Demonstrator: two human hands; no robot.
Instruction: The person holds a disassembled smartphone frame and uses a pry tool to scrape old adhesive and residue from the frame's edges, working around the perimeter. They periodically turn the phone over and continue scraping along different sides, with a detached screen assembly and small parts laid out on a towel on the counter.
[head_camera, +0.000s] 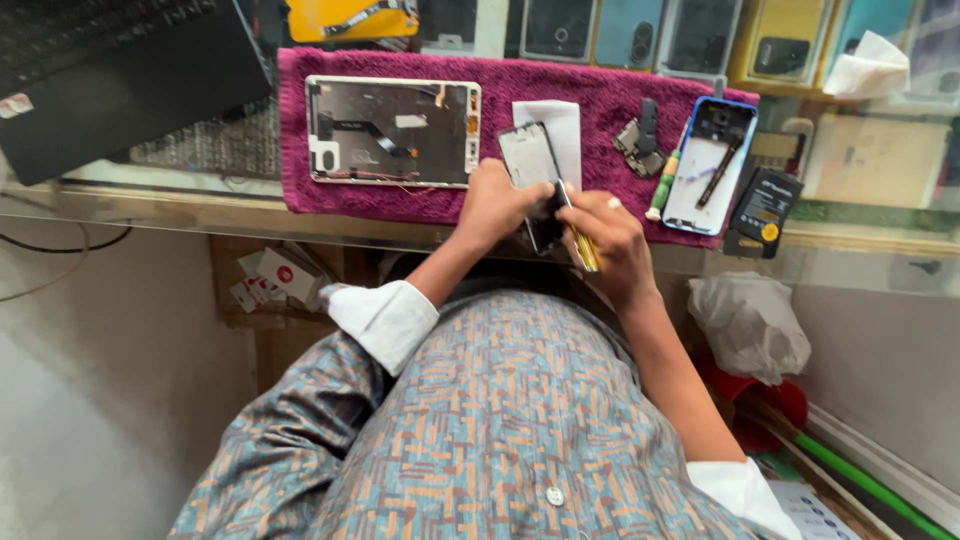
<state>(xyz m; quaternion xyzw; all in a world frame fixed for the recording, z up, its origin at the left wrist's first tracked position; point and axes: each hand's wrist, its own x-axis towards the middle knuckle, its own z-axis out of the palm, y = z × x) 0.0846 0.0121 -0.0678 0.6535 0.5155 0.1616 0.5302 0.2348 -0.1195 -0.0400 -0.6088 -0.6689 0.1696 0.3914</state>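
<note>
yellow-handled screwdriver (584, 247) sits pinched in the right hand (608, 238), fingers closed around it, its tip hidden against the phone frame (533, 180). the left hand (497, 203) wraps the frame's left edge, fingers clamped on it, tilting it up off the counter edge, likely so the tool can work along its side. both hands hover just near of the magenta towel (400, 202), which seems laid there as a soft bed for parts. on the towel, to the left, an opened tablet shell (392, 131) lies face down with its insides showing. to the right, a blue phone shell (712, 165) holds a dark tool laid across it, with a small loose part (640, 138) between and a black battery (763, 210) beside.
</note>
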